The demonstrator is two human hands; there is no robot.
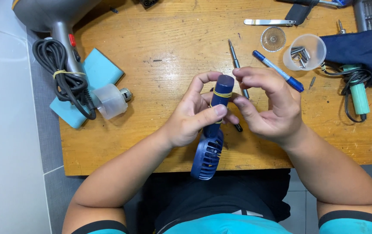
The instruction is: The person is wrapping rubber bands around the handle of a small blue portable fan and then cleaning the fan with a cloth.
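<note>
Both hands, left hand (194,117) and right hand (266,106), grip the blue handheld fan (214,130) by its handle above the worktop (173,39); a screwdriver (238,69) lies just beyond the right fingers, probably needed to open it.

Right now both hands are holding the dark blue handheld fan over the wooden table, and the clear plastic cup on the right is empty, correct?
Not quite. The head view shows the clear plastic cup holds several small metal pieces. Both the left hand and the right hand do hold the dark blue handheld fan.

A small repair workshop: a scuffed wooden worktop (151,143) carries a soldering iron (359,95) right of the grip, a screwdriver (237,65), and a cup of bits (305,52) beyond it.
</note>
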